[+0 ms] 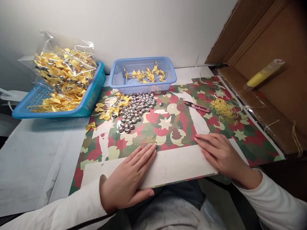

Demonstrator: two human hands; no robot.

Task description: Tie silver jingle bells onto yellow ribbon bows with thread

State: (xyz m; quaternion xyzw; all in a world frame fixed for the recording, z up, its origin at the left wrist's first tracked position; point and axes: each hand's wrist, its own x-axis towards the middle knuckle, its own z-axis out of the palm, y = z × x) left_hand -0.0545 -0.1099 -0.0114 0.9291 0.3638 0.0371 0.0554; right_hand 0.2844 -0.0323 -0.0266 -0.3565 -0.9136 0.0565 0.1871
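A thin golden cord [176, 142] lies stretched across the camouflage-patterned mat, just above a white paper strip [168, 163]. My left hand [129, 177] rests flat on the strip, fingers straight and thumb apart, its fingertips reaching the cord. At the cord's right end, my right hand [219, 153] lies with its fingers extended and fingertips touching the mat; its thumb is hidden. Beyond the hands sits a heap of silver bells [136, 110]. Several yellow ribbon bows [111, 111] lie against the heap's left side.
A blue basket [142, 88] with several bows stands at the back. On the left, another basket [93, 92] holds bows and a full clear bag [63, 68]. Pink thread snips [198, 106] and tangled yellow cords [223, 107] lie right, beside a cardboard wall [261, 35].
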